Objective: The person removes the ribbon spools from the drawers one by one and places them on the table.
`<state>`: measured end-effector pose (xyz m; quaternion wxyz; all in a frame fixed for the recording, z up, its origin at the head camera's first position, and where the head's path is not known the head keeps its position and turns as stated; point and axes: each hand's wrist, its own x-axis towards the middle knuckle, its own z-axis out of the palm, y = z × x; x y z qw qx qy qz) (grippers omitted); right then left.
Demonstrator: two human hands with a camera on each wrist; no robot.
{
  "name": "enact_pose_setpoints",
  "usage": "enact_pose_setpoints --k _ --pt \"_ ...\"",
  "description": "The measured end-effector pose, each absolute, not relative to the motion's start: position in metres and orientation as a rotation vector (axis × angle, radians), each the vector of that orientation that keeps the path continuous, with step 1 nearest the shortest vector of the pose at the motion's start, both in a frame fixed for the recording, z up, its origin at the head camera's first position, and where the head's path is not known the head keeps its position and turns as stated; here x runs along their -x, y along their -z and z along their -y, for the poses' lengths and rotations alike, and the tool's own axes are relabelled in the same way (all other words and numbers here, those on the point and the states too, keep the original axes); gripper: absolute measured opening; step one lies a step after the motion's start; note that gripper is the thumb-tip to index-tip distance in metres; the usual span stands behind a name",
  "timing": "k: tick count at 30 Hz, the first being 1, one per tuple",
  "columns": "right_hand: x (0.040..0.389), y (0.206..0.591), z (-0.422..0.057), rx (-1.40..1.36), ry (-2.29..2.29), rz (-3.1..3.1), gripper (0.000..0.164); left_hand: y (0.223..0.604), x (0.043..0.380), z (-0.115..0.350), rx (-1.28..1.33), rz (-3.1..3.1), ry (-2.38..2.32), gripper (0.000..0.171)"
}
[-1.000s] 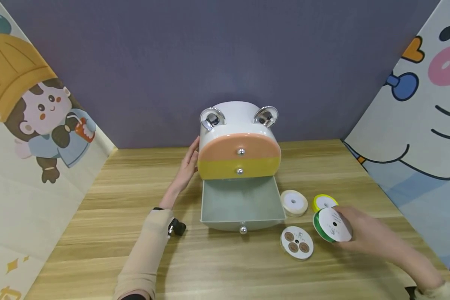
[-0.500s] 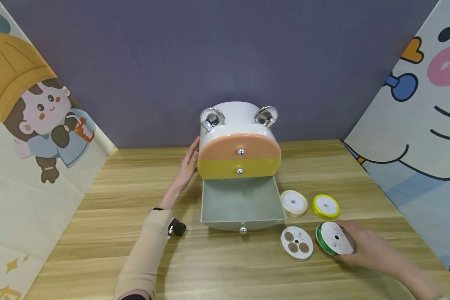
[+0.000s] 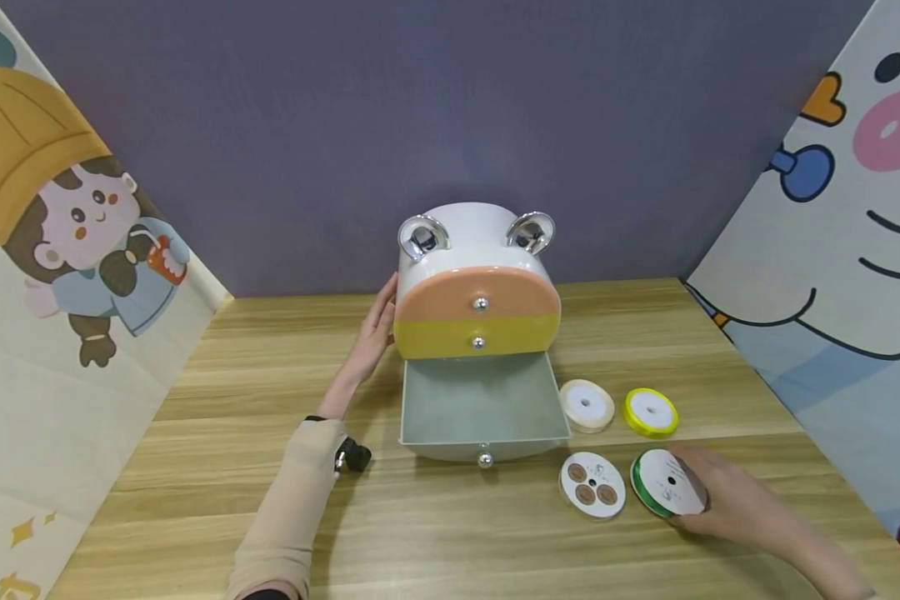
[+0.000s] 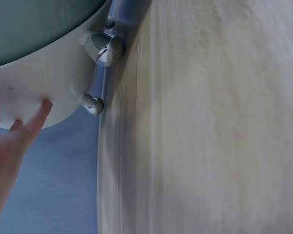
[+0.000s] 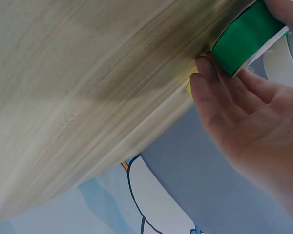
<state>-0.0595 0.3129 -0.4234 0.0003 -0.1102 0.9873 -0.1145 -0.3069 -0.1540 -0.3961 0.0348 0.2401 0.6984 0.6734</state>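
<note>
A spool of green ribbon (image 3: 669,482) with a white label lies low over the tabletop at the right. My right hand (image 3: 738,504) grips its edge, thumb on the near side and fingers on the far side. The green ribbon band (image 5: 246,38) shows between thumb and fingers in the right wrist view. A rounded white animal-shaped drawer cabinet (image 3: 474,237) stands at the centre back, its lowest grey-green drawer (image 3: 486,400) pulled out. Against its left side rests my left hand (image 3: 370,342), fingers extended. Those fingertips touch the white wall in the left wrist view.
Near the drawer's right side lie a cream ribbon spool (image 3: 587,406), a yellow ribbon spool (image 3: 651,412) and a white spool with brown circles (image 3: 592,485). A dark wall (image 3: 465,100) stands behind; cartoon-printed panels (image 3: 90,225) flank the wooden table (image 3: 450,533).
My right hand has brought the green ribbon spool down and toward me, uncovering the yellow spool, and it now sits beside the brown-circled one. My left hand has stayed at the cabinet.
</note>
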Motion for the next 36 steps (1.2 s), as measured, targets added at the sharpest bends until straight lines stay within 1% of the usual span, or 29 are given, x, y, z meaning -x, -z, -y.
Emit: enact_pose_setpoints --k 9,19,27,29,31,36 --pt "0.059 0.426 -0.312 0.362 0.31 -3.064 0.094 0.396 0.306 0.154 -0.74 -2.137 -2.075 0.052" --pt "0.057 0.43 -0.314 0.524 0.251 -3.121 0.101 0.395 0.309 0.155 -0.739 -2.145 -2.062 0.052" --pt "0.058 0.422 -0.312 0.458 0.301 -3.074 0.106 0.397 0.307 0.155 -0.733 -2.138 -2.07 0.052" --pt "0.057 0.417 -0.311 0.456 0.307 -3.081 0.104 0.398 0.307 0.155 -0.736 -2.141 -2.069 0.053" --pt "0.057 0.411 -0.309 0.475 0.3 -3.113 0.099 0.398 0.308 0.155 -0.733 -2.14 -2.067 0.052" --pt "0.056 0.388 -0.293 0.575 0.23 -3.245 0.075 0.398 0.309 0.155 -0.735 -2.133 -2.079 0.052"
